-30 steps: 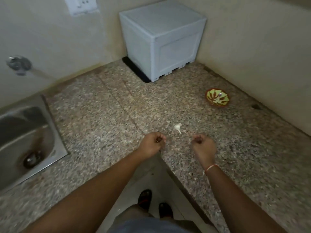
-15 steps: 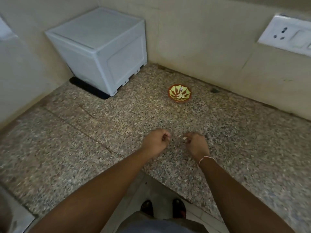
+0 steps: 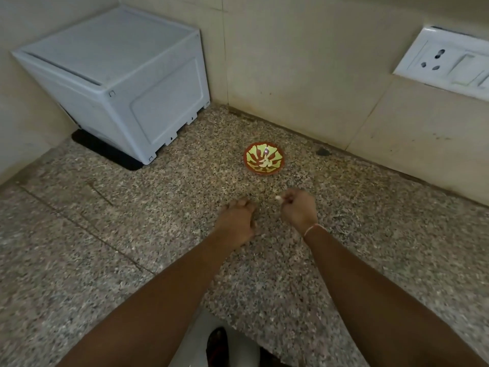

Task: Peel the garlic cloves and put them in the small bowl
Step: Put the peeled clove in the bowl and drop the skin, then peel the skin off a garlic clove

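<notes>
A small bowl [image 3: 275, 151] with a red rim and a green and red pattern stands on the speckled stone counter near the back wall; pale peeled cloves lie in its middle. My right hand [image 3: 299, 209] is just in front of the bowl and pinches a pale garlic clove [image 3: 278, 198] at its fingertips. To its left, my left hand [image 3: 238, 221] hovers low over the counter with its fingers curled; what it holds, if anything, is hidden.
A white plastic box [image 3: 113, 83] stands on a black mat in the back left corner. A white socket and switch plate [image 3: 447, 63] is on the right wall. A dark spot [image 3: 323, 152] marks the counter by the wall.
The view has swung right, so the sink left the frame. The clove that lay on the counter is now pinched in my right hand, which has moved nearer the bowl.
</notes>
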